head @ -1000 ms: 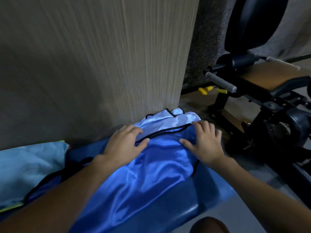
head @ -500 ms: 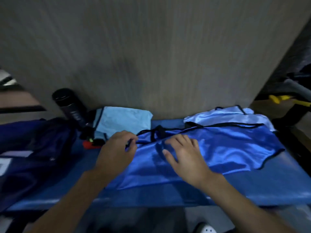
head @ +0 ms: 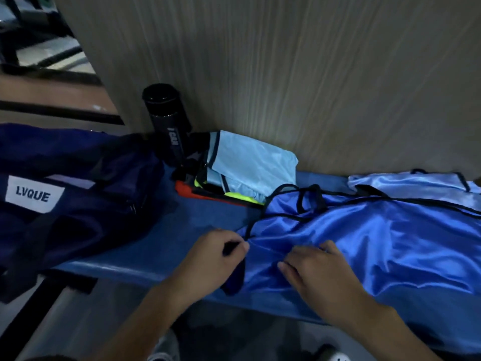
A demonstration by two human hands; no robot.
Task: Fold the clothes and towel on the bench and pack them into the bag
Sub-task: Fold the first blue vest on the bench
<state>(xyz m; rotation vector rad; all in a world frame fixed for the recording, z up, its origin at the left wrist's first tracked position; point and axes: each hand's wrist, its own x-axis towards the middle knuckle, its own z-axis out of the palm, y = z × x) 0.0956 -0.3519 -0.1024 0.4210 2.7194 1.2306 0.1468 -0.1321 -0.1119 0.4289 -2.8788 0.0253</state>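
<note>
A shiny blue jersey [head: 385, 241] with black trim lies spread along the blue bench [head: 166, 246], its pale blue inner side showing at the far right. My left hand [head: 216, 259] pinches the jersey's left edge at the black trim. My right hand [head: 315, 272] lies flat on the fabric just right of it, fingers straight. A folded light blue garment [head: 250, 165] sits on a small stack of folded clothes against the wall. A dark navy bag [head: 67, 194] with a white LVQUE label stands at the bench's left end.
A black bottle [head: 166, 121] stands upright between the bag and the folded stack, against the wood-grain wall [head: 286, 74]. The floor lies below the bench's front edge, and shoes show at the bottom of the view.
My view has swung left, bringing the bag and bottle into sight. Both hands slid from the jersey's right end to its left edge, where my left hand took hold of the trim.
</note>
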